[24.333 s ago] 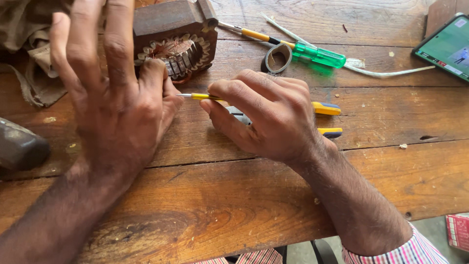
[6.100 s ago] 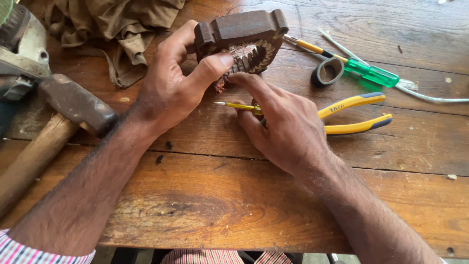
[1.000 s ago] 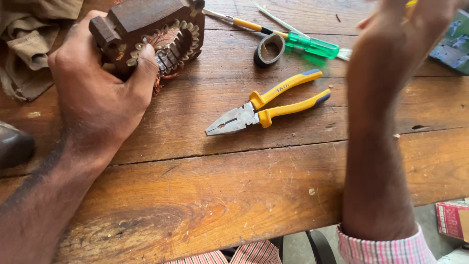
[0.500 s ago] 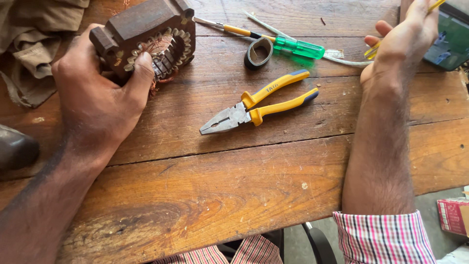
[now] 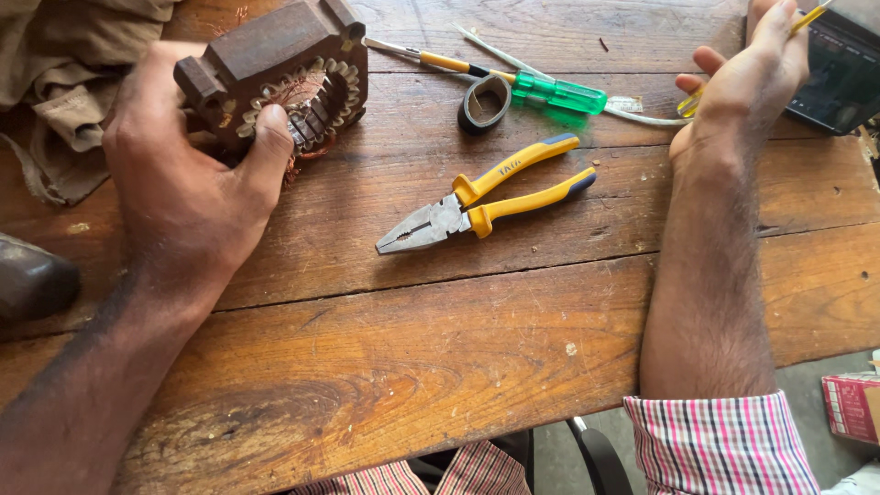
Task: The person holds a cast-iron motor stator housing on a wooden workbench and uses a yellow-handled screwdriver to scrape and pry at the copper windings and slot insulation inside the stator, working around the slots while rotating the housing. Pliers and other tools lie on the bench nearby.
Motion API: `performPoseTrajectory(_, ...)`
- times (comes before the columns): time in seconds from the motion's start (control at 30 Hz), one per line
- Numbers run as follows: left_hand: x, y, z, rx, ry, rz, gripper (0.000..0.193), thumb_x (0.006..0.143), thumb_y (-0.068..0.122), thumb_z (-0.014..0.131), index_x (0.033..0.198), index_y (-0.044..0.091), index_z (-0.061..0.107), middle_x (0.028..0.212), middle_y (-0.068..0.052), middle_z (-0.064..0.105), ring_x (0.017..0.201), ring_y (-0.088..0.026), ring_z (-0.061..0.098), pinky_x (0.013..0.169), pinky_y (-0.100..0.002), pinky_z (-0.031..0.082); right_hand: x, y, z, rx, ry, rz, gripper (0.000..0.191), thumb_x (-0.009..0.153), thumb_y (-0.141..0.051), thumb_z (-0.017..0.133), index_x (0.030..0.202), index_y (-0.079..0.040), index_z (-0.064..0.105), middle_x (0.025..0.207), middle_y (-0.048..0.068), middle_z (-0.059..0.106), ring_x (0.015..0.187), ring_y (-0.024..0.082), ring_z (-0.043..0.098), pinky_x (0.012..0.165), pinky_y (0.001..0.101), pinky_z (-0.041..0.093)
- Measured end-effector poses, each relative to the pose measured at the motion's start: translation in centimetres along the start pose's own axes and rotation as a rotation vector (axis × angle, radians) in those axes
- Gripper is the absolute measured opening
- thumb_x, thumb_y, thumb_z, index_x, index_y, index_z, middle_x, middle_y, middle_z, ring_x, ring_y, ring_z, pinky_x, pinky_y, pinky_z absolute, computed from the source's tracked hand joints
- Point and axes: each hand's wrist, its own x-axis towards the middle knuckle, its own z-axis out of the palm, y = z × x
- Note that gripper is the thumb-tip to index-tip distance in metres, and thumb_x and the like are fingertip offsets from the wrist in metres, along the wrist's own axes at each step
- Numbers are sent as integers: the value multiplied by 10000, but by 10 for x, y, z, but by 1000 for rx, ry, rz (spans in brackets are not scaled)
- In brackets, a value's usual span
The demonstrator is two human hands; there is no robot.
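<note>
- My left hand (image 5: pixel 183 197) clamps the rusty brown motor stator (image 5: pixel 280 73), copper windings partly exposed.
- My right hand (image 5: pixel 747 87) pinches a thin yellow-handled tool (image 5: pixel 807 16).
- Yellow-handled pliers (image 5: pixel 486 197) lie unused between them.

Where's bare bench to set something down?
Free: the wooden table in front of the pliers, between both forearms. Crowded: the far strip, where the left hand holds the motor stator, beside tape roll and green screwdriver.

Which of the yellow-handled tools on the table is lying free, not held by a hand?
The pliers at mid-table lie free; the thin yellow tool is held by the right hand.
</note>
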Motion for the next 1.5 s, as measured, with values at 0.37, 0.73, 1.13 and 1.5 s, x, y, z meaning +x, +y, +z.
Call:
performPoseTrajectory(0.37,2,5,-1,37,-29,-83,216,1069,140,725,1037,-72,703,934,-130,612,838,-225,657,700,-406,545,-23,-26,41,-129,87,-240,600,1179,-392,382,1568,64,363,1592,252,266,915,137,728,625,234,649)
performPoseTrajectory(0.73,10,6,-2,-88,8,-83,186,1036,106,655,1111,-62,681,935,-145,707,840,-235,734,731,-386,626,-118,-117,113,-160,-203,-494,370,1219,-241,479,1400,37,643,1588,295,169,777,117,724,664,241,659)
performPoseTrajectory(1.13,4,-21,15,43,46,-94,109,1057,92,676,1083,-8,641,927,-124,723,839,-221,749,780,-401,665,-160,-150,144,-303,-313,-732,342,1209,-238,552,1088,-17,783,1433,163,453,1357,218,502,1018,344,545)
performPoseTrajectory(1.5,10,-8,3,88,61,94,122,965,14,695,1069,-46,672,943,-154,693,910,-278,688,767,-404,607,-179,-174,140,-222,-508,-653,223,1122,-134,562,1131,24,718,1424,215,451,1173,216,685,977,331,595)
